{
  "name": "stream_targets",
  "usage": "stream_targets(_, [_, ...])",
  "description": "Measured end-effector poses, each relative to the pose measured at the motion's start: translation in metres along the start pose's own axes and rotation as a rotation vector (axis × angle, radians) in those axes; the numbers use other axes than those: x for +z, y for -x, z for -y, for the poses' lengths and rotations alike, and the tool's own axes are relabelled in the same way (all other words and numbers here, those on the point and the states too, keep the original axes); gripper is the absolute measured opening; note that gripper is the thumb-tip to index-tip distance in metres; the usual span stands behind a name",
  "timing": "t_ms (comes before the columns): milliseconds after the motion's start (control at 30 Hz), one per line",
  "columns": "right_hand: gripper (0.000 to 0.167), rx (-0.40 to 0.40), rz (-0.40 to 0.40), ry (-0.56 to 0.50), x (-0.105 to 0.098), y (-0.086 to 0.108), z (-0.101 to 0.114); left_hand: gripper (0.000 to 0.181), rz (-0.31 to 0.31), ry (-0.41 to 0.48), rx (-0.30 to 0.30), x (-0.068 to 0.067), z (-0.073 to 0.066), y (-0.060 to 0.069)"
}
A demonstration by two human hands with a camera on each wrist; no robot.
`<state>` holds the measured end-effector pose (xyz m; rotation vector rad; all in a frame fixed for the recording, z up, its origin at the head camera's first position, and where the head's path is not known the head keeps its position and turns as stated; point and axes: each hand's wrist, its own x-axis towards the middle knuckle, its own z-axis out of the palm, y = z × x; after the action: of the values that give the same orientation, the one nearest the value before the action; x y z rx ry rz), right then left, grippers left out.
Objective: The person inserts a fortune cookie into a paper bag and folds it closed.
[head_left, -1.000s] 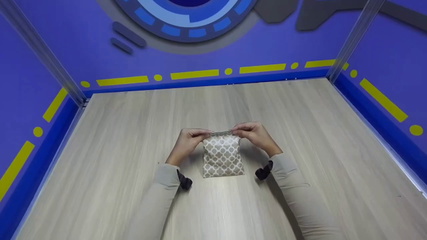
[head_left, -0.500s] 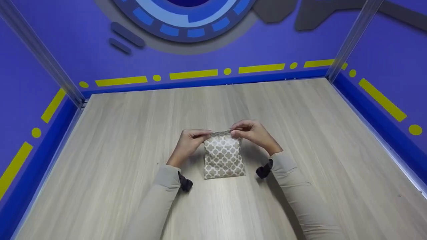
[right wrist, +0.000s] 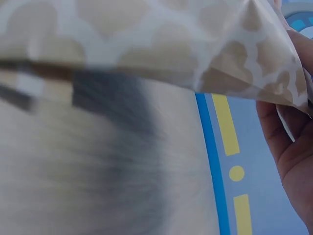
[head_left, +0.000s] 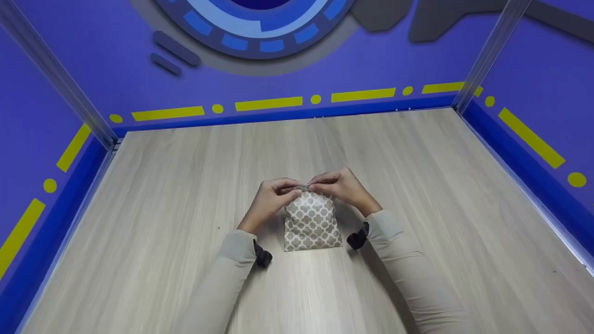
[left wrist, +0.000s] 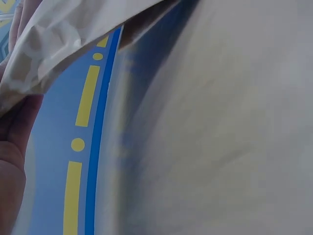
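A small pouch with a beige-and-white quatrefoil pattern stands in the middle of the table, its bottom edge toward me. Its top edge is bunched between both hands. My left hand pinches that edge from the left with thumb and fingers. From the right, my right hand pinches it too, the fingertips of both hands nearly meeting. The pouch crosses the upper left of the left wrist view, with part of the left hand behind it. In the right wrist view its patterned side partly covers the right hand.
The light wood table spreads out around the pouch. Blue-purple panels with yellow marks enclose its back and both sides, with metal posts at the corners. Black wrist cameras hang under both sleeves.
Both hands have moved inward along the pouch's top edge. That edge was stretched flat between them and is now gathered at the middle. The pouch's body has barely moved.
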<state>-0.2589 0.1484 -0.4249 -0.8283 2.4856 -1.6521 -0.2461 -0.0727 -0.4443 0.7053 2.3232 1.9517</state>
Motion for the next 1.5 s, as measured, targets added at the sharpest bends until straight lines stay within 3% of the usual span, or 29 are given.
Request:
stream_targets(333, [0.013,-0.059,-0.04,0.023,0.005,-0.001,0.002,0.011,-0.084,-0.04,0.05,0.005,0.0,-0.003])
stream_targets(567, [0.017,-0.033,-0.024,0.058,0.004,-0.001,0.001,0.012,-0.081,-0.04,0.049,0.004,-0.003,-0.002])
stream_targets(833, [0.019,-0.016,0.024,0.019,-0.007,0.002,-0.005,0.015,-0.059,-0.069,0.014,-0.003,-0.006,0.001])
stream_targets(933, [0.019,-0.019,0.048,-0.006,-0.01,0.002,-0.007,0.02,-0.013,-0.079,-0.011,-0.006,-0.003,0.001])
stream_targets(1067, [0.022,0.013,0.096,-0.02,-0.014,0.002,-0.008,0.025,0.03,-0.094,-0.036,-0.008,0.015,-0.002])
stream_targets(1233, [0.025,0.064,0.121,0.011,-0.02,0.004,-0.005,0.028,0.043,-0.117,-0.055,-0.013,0.028,-0.003])
stream_targets(1400, [0.02,0.033,0.065,0.045,-0.025,0.004,-0.013,0.018,0.011,-0.159,-0.048,-0.019,0.027,-0.003])
stream_targets(1500, [0.019,0.008,0.029,0.037,-0.025,0.002,-0.027,0.014,-0.057,-0.201,-0.004,-0.021,0.028,-0.002])
